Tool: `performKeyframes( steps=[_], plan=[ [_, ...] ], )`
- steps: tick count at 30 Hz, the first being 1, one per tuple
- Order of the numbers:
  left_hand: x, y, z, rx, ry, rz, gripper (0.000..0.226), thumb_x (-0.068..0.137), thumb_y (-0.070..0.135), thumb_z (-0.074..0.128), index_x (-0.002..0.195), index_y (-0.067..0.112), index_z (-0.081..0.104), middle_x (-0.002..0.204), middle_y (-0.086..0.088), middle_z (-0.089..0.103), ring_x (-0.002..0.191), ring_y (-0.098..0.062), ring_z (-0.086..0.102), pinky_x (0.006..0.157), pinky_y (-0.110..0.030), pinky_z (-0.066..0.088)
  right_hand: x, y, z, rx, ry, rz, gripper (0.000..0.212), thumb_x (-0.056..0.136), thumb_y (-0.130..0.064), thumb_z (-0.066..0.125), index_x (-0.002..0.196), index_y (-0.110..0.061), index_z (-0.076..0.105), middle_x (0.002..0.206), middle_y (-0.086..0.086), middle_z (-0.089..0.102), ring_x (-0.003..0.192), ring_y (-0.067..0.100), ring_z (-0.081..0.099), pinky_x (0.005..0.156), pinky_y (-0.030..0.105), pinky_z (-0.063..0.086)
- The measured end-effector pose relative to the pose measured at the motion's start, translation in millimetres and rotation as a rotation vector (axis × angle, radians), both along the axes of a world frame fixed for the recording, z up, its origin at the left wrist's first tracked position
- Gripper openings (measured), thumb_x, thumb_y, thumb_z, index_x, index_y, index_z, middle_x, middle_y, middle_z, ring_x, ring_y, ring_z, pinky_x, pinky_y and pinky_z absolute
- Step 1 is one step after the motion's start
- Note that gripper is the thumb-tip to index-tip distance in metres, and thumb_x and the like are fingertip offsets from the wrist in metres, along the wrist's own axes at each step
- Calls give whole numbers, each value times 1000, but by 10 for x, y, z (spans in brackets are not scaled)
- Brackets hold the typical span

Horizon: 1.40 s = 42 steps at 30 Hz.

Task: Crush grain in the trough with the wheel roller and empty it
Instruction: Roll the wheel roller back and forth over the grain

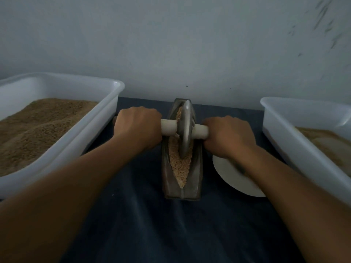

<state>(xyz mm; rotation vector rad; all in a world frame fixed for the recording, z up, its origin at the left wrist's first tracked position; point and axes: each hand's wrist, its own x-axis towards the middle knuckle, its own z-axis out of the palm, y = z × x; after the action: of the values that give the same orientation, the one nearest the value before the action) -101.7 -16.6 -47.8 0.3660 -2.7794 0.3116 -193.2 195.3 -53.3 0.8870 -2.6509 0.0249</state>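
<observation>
A narrow grey boat-shaped trough (197,168) stands lengthwise on the dark cloth in the middle. Pale crushed grain (180,168) fills its groove. The grey wheel roller (185,130) stands upright in the groove, toward the trough's far half. A pale handle runs through the wheel on both sides. My left hand (137,128) grips the left handle end and my right hand (228,135) grips the right end, knuckles up.
A white tub (106,118) of brown grain sits at the left. Another white tub (284,141) with paler grain sits at the right. A white plate (228,175) lies under my right wrist. A grey wall stands right behind the trough.
</observation>
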Motion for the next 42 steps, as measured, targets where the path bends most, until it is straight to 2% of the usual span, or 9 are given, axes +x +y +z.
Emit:
performKeyframes(
  steps=[3,5,8,12,17,30,36,39,42],
  plan=[
    [155,56,-86,-50,172,-42,18,84,41,68,90,25,61,69,6,50,60,-15,45,55,-29,32,145,55,-90,-58,112,1,16,77,-45,61,88,-36,55,62,-10,47,56,19,49,49,27,22],
    [276,89,-152,-93,277,-94,20,79,33,74,80,20,59,69,1,58,56,-16,47,54,-28,29,260,87,-145,-99,219,2,19,76,-42,68,83,-32,53,55,-11,40,50,18,43,49,26,15],
    [425,112,-224,-65,407,-141,28,70,24,79,71,20,51,63,-1,55,52,-19,48,54,-28,25,414,133,-175,-160,312,22,22,72,-34,74,78,-29,54,58,-9,51,48,18,46,54,28,18],
    [530,130,-341,-11,549,-144,23,75,23,73,75,21,50,67,0,54,58,-18,48,59,-29,25,521,180,-165,-222,370,100,16,75,-32,70,85,-26,59,68,-7,55,58,19,49,63,32,23],
    [590,125,-419,25,649,-160,17,83,21,68,79,21,51,70,0,54,62,-17,47,59,-33,30,613,192,-173,-280,383,129,19,78,-31,67,95,-25,61,79,-6,59,70,20,54,70,34,24],
    [571,109,-444,15,716,-206,15,87,27,63,79,19,54,72,-1,54,66,-20,49,62,-35,32,603,218,-272,-360,394,156,26,84,-31,69,108,-25,63,91,-3,62,83,21,55,80,38,31],
    [471,89,-368,-5,581,-172,13,79,25,65,79,19,53,71,-2,56,63,-23,51,59,-37,36,471,139,-251,-318,332,111,13,86,-28,63,98,-24,63,82,-4,60,74,22,55,74,36,29],
    [410,69,-330,-21,545,-164,17,75,23,69,75,19,52,67,-2,54,59,-22,50,57,-32,29,380,108,-233,-259,318,70,12,82,-26,66,92,-23,61,74,-3,59,65,26,56,66,36,33],
    [320,46,-281,-49,499,-159,18,73,21,70,71,19,52,64,-2,53,56,-22,48,57,-30,23,290,58,-209,-205,327,29,13,80,-27,70,84,-22,59,66,-2,56,55,26,51,57,32,25]
  ],
)
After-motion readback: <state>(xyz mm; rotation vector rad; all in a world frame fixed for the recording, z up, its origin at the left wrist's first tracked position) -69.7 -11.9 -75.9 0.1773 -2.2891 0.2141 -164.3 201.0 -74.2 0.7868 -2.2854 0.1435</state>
